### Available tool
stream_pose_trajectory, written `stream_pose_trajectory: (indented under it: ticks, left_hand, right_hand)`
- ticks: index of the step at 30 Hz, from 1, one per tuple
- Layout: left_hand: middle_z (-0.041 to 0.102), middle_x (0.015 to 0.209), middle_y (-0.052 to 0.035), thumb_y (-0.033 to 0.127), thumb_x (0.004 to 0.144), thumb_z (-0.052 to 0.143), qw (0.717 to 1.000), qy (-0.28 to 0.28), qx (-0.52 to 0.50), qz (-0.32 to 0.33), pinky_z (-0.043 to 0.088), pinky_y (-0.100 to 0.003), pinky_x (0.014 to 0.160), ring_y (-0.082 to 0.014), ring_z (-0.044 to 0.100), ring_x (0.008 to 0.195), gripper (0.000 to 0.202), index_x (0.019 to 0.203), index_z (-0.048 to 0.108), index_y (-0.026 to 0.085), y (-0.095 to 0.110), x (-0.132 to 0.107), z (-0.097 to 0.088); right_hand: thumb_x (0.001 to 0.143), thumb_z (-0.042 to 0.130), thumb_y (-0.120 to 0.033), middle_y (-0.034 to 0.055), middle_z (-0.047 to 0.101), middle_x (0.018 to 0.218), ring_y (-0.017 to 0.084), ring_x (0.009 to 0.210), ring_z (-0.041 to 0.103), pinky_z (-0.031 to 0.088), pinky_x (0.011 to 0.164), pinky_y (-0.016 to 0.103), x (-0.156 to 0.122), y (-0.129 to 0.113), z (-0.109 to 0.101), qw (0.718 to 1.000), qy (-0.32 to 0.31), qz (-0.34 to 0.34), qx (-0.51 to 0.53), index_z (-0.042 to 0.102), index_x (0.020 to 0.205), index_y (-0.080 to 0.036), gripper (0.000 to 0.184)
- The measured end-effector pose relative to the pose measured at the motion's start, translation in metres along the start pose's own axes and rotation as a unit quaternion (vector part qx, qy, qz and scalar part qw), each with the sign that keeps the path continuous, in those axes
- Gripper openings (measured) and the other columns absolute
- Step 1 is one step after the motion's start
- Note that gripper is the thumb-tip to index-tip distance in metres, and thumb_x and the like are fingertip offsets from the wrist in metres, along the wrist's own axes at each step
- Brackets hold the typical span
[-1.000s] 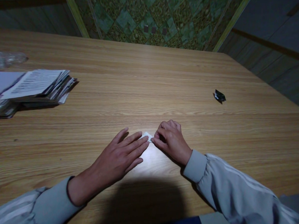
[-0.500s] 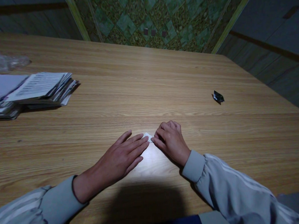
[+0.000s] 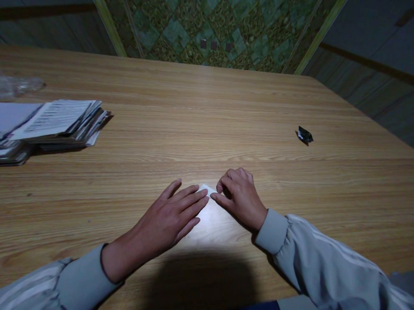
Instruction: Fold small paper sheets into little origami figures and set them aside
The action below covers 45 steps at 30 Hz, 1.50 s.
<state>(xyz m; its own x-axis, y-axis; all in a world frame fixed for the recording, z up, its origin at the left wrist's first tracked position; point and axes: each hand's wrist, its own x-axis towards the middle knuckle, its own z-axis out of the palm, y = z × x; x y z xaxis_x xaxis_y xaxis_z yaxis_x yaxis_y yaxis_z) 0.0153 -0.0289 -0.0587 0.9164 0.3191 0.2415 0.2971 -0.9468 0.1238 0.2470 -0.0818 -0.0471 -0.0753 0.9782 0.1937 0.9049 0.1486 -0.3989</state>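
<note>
A small folded piece of white paper [image 3: 208, 189] lies on the wooden table, partly covered by fingers. My left hand [image 3: 171, 213] is flat, its fingers stretched out and slightly spread, with the fingertips pressing on the paper's left part. At the paper's right end, my right hand [image 3: 238, 193] has its thumb and curled index finger around the corner in a loose pinch. The other fingers of that hand are folded in. How the paper is folded is too small to make out.
On the left of the wooden table [image 3: 195, 108] sits a stack of printed papers [image 3: 56, 119], with clear plastic wrapping [image 3: 14, 87] behind it. A small dark, shiny crumpled object [image 3: 304, 135] lies to the right. Beyond the table is a green patterned wall [image 3: 207, 16].
The right thumb and index finger have parted a little at the paper's corner, and more of the paper shows. My left hand stays flat on it. The view has shifted slightly.
</note>
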Motion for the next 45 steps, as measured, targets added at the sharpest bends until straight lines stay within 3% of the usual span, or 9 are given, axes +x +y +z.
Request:
stream_pose_trajectory:
  ticks: [6, 10, 13, 26, 39, 42, 45]
  left_hand:
    - [0.053, 0.15, -0.008, 0.032, 0.102, 0.05, 1.0, -0.014, 0.009, 0.0, 0.017, -0.051, 0.119, -0.0273, 0.047, 0.138, 0.045, 0.146, 0.046, 0.021, -0.002, -0.002, 0.0]
    - [0.053, 0.15, -0.0068, 0.031, 0.102, 0.05, 1.0, -0.014, 0.006, 0.0, 0.017, -0.051, 0.117, -0.0283, 0.048, 0.136, 0.043, 0.145, 0.048, 0.023, -0.001, -0.001, -0.002]
    - [0.053, 0.15, -0.0074, 0.033, 0.102, 0.051, 1.0, -0.011, 0.007, 0.001, 0.016, -0.051, 0.117, -0.0289, 0.048, 0.136, 0.043, 0.144, 0.049, 0.023, -0.002, -0.001, -0.003]
    - [0.049, 0.153, -0.004, 0.045, 0.101, 0.051, 0.999, -0.031, 0.03, 0.025, 0.001, -0.049, 0.121, -0.0278, 0.041, 0.143, 0.056, 0.152, 0.039, 0.026, -0.018, -0.018, -0.004]
    - [0.052, 0.151, -0.0076, 0.04, 0.101, 0.052, 1.0, -0.006, 0.014, -0.006, 0.016, -0.052, 0.121, -0.0284, 0.039, 0.145, 0.053, 0.151, 0.042, 0.024, -0.023, -0.032, -0.007]
    - [0.054, 0.149, -0.0073, 0.035, 0.101, 0.052, 1.0, -0.01, -0.009, -0.009, 0.02, -0.051, 0.121, -0.0277, 0.042, 0.143, 0.05, 0.148, 0.044, 0.023, -0.023, -0.03, -0.008]
    - [0.063, 0.14, -0.0082, 0.03, 0.101, 0.051, 0.998, 0.02, -0.047, -0.029, 0.024, -0.052, 0.12, -0.0258, 0.052, 0.135, 0.039, 0.139, 0.054, 0.022, -0.022, -0.021, -0.009]
  right_hand:
    - [0.089, 0.073, -0.03, 0.0019, 0.061, 0.088, 0.021, 0.091, 0.05, 0.034, 0.082, 0.034, -0.002, 0.004, 0.001, 1.0, 0.014, -0.005, 0.017, 0.063, 0.085, -0.02, 0.014]
    - [0.094, 0.067, -0.024, 0.0019, 0.069, 0.095, 0.02, 0.095, 0.053, 0.032, 0.098, 0.04, -0.003, 0.005, 0.003, 0.989, 0.064, -0.135, -0.003, 0.068, 0.098, -0.022, 0.005]
    - [0.096, 0.064, -0.025, -0.001, 0.073, 0.09, 0.02, 0.096, 0.054, 0.024, 0.109, 0.046, -0.003, 0.005, 0.005, 0.974, 0.096, -0.2, -0.038, 0.071, 0.093, -0.023, 0.008]
    - [0.096, 0.064, -0.02, -0.0015, 0.073, 0.083, 0.02, 0.093, 0.056, 0.023, 0.113, 0.047, -0.003, 0.006, 0.005, 0.962, 0.108, -0.234, -0.085, 0.074, 0.09, -0.023, 0.012]
    - [0.1, 0.056, -0.022, 0.0011, 0.067, 0.078, 0.018, 0.084, 0.054, 0.03, 0.108, 0.044, 0.001, 0.006, 0.003, 0.96, 0.072, -0.24, -0.123, 0.073, 0.099, -0.022, 0.017]
    - [0.1, 0.055, -0.021, 0.0018, 0.065, 0.076, 0.019, 0.083, 0.052, 0.032, 0.106, 0.043, 0.004, 0.003, 0.003, 0.953, 0.077, -0.257, -0.143, 0.072, 0.091, -0.021, 0.019]
    - [0.099, 0.055, -0.019, 0.0021, 0.063, 0.073, 0.019, 0.08, 0.05, 0.032, 0.106, 0.043, 0.009, 0.0, 0.004, 0.946, 0.089, -0.269, -0.159, 0.071, 0.084, -0.02, 0.022]
